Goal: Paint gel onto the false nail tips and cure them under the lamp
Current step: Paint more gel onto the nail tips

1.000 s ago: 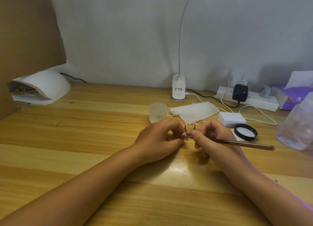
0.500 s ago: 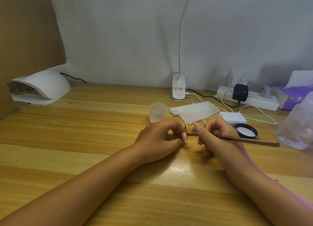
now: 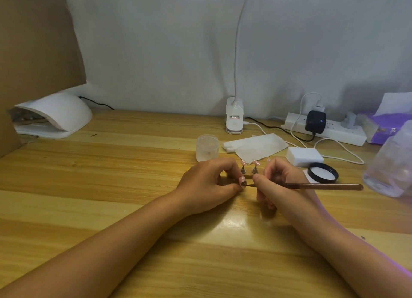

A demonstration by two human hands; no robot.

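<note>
My left hand [image 3: 209, 184] rests on the wooden desk [image 3: 111, 186] and pinches a small stand bearing a pink false nail tip [image 3: 242, 180]. My right hand [image 3: 278, 181] grips a thin brown gel brush [image 3: 323, 186], its tip touching that nail. Just behind my fingers, two more pink nail tips [image 3: 249, 164] stand upright on small holders. An open frosted gel jar [image 3: 207, 150] stands behind my left hand, and its black lid [image 3: 322, 175] lies to the right. The white curing lamp [image 3: 55, 114] sits at the far left.
White tissue sheets [image 3: 256, 147] and a white block [image 3: 304, 156] lie behind my hands. A clip lamp base [image 3: 234, 119], a power strip [image 3: 334, 130] with cables, a purple tissue pack [image 3: 388, 123] and a clear bottle [image 3: 392, 164] line the back and right. Cardboard [image 3: 33, 41] stands at the left.
My right hand has shifted the brush slightly, so that its handle lies lower and flatter and its tip is on the nail held by my left hand. The left hand stays in place.
</note>
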